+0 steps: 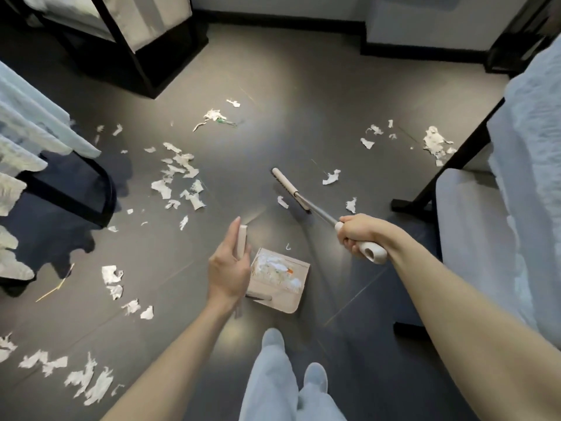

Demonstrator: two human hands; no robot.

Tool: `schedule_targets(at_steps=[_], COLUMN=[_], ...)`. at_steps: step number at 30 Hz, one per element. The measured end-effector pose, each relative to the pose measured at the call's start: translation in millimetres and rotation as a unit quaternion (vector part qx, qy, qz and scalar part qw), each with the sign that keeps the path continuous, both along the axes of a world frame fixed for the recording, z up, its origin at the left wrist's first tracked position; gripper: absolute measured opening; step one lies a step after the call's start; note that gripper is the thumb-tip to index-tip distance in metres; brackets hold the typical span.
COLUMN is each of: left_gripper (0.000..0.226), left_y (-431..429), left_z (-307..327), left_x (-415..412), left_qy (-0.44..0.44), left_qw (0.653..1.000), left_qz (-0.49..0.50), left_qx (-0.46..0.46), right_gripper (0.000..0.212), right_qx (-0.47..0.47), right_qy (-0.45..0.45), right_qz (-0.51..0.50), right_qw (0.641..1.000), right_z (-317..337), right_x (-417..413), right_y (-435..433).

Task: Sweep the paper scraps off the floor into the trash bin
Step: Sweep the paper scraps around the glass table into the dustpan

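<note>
White paper scraps (179,180) lie scattered over the grey floor, in a thick patch left of centre, along the bottom left (88,381) and at the right by a bed leg (435,144). My right hand (356,235) grips the beige handle of a small broom (291,189), whose head rests on the floor ahead of me. My left hand (229,265) holds the upright handle of a beige dustpan (277,281). The pan sits on the floor with several scraps inside it. No trash bin is in view.
A bed with pale bedding (531,177) and a black frame runs along the right. More pale bedding over a dark chair (60,189) stands at the left, and black-framed furniture (127,50) at the back left. My legs and feet (291,375) are at the bottom centre.
</note>
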State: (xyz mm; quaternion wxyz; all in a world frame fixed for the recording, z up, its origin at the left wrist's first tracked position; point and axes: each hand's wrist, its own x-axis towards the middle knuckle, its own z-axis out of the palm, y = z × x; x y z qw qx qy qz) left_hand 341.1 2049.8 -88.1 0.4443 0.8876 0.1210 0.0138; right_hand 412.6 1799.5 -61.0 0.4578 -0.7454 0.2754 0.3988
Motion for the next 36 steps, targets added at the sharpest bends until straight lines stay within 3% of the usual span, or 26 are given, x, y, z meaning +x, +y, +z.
schedule_targets(at_steps=[5, 10, 16, 21, 29, 36], left_gripper=[0.057, 0.052, 0.05, 0.049, 0.047, 0.05], left_y=[-6.4, 7.3, 3.8, 4.5, -33.1, -57.5], left_z=[-5.6, 0.0, 7.3, 7.4, 8.1, 8.1], left_x=[52.3, 89.8, 116.6, 122.5, 166.3, 217.8], left_qy=[-0.004, 0.0, -0.001, -0.02, -0.056, -0.08], left_qw=[1.0, 1.0, 0.999, 0.994, 0.987, 0.995], left_qz=[0.011, -0.016, -0.053, -0.105, -0.151, -0.05], left_qx=[-0.01, -0.001, 0.004, 0.01, 0.024, -0.007], right_gripper=[0.053, 0.059, 0.055, 0.054, 0.07, 0.064], right_qx=[-0.027, -0.044, 0.053, 0.093, 0.1, 0.106], right_qy=[0.047, 0.123, 0.208, 0.173, 0.106, 0.071], right_qz=[0.065, 0.184, 0.055, -0.048, -0.162, -0.195], right_qw=[0.996, 0.974, 0.975, 0.979, 0.976, 0.973], right_z=[-29.8, -12.9, 37.1, 65.9, 70.6, 88.3], right_x=[48.5, 23.6, -10.6, -10.1, -1.7, 58.2], right_y=[10.4, 14.6, 2.7, -25.7, -82.4, -127.4])
